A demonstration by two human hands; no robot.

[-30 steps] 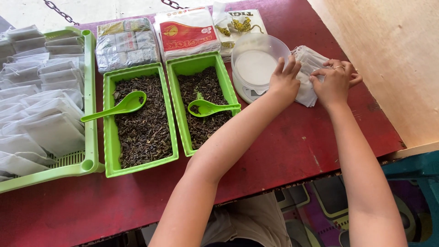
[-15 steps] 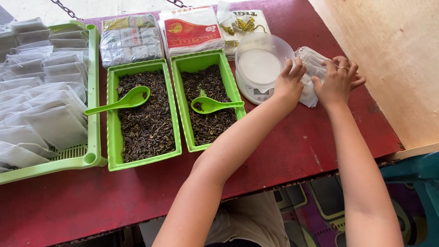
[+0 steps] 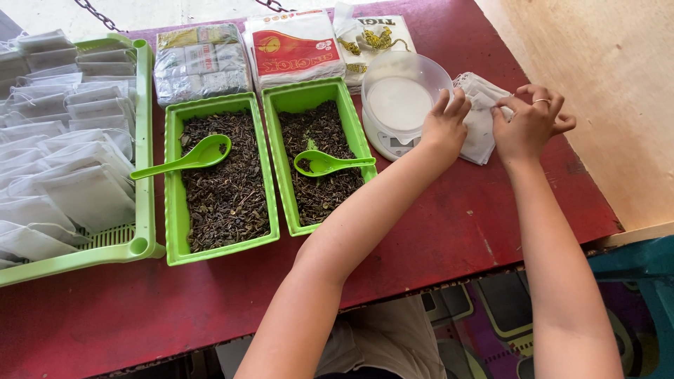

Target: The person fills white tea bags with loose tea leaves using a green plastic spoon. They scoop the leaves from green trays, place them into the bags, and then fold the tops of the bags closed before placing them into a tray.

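The fingers (image 3: 518, 105) of the right hand (image 3: 528, 130) pinch the top white paper bag of a small stack of empty bags (image 3: 481, 116) lying near the far right corner of the red desk (image 3: 449, 224), thumb and forefinger closed on its edge, the other fingers curled loosely above. The left hand (image 3: 442, 126) lies flat on the stack's near side, fingers spread and pressing it down, holding nothing.

Just left of the stack, touching the left hand's knuckles, a clear bowl (image 3: 400, 88) stands on a small white scale (image 3: 390, 144); the bowl looks to have no leaves in it. Further left, two green trays of dark dried leaves (image 3: 223, 182) and (image 3: 319, 161) sit side by side, each with a green spoon (image 3: 184, 160) (image 3: 326, 163) resting in it. Sealed packets (image 3: 200, 62) line the far edge. At the left edge a larger green basket (image 3: 144, 140) is crowded with filled white bags (image 3: 70, 168).

Judging by that basket, many bags are done; the stack of empties and the well-filled trays suggest a good deal is left.
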